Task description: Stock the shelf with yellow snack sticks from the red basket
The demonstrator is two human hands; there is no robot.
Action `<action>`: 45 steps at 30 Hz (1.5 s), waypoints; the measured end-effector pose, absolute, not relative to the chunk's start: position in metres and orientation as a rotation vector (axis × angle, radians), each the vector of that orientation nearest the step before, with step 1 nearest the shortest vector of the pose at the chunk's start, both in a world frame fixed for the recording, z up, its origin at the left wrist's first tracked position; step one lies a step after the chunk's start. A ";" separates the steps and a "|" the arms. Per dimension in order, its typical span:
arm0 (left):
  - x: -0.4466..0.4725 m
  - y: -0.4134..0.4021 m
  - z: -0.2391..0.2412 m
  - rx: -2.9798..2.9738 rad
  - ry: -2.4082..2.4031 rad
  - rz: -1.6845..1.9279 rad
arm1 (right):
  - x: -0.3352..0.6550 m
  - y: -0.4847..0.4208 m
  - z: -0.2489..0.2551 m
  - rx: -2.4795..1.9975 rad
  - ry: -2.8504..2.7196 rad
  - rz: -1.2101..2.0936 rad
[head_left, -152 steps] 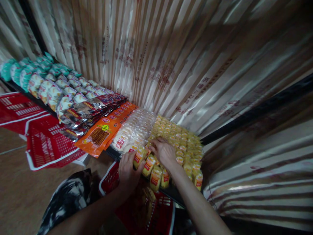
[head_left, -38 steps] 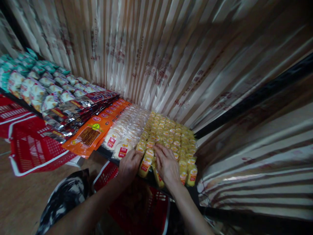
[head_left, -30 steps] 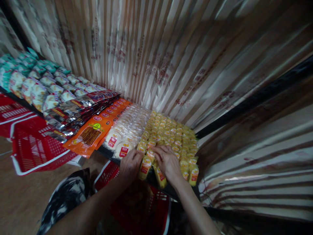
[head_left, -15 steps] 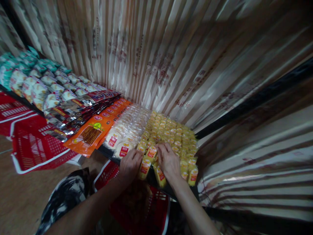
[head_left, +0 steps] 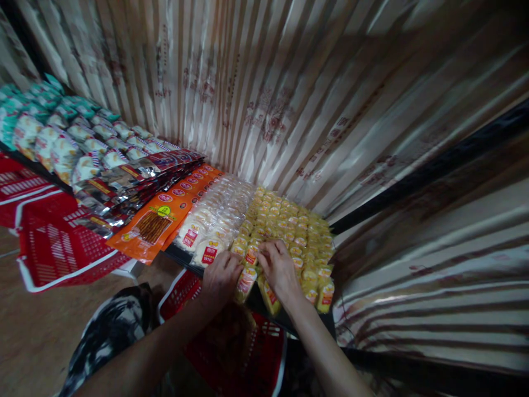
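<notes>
Ideally, the yellow packs (head_left: 289, 231) at the shelf's (head_left: 177, 255) front edge are pressed back evenly into their rows, the left hand (head_left: 219, 278) curled against one pack (head_left: 245, 281) and the right hand (head_left: 278, 269) flat-fingered on the neighbouring ones, neither fully closed

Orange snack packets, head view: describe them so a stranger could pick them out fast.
Follow the black shelf along the striped curtain. The orange snack packets lie fanned in an overlapping stack, between silver foil bags and clear white-cake packs. They alone are flat, bright orange, with a yellow-green round sticker.
</notes>
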State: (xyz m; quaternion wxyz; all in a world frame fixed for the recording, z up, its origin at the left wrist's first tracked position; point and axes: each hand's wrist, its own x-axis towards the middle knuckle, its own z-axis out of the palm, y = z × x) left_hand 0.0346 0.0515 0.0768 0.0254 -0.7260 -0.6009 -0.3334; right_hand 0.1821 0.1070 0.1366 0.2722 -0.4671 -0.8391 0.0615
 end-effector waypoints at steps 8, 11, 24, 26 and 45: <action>0.036 0.053 0.070 -2.198 -1.831 -1.024 | 0.179 0.109 0.132 -1.220 -2.253 0.101; 0.037 0.053 0.066 -2.219 -1.791 -0.965 | 0.180 0.107 0.131 -1.241 -2.303 -0.009; 0.034 0.050 0.068 -2.269 -1.764 -1.052 | 0.198 0.079 0.143 -1.268 -2.131 -0.112; 0.034 0.049 0.070 -2.278 -1.733 -1.115 | 0.206 0.065 0.141 -1.318 -2.111 -0.111; 0.056 0.046 0.088 -2.415 -1.599 -1.204 | 0.208 0.083 0.143 -1.510 -2.344 -0.389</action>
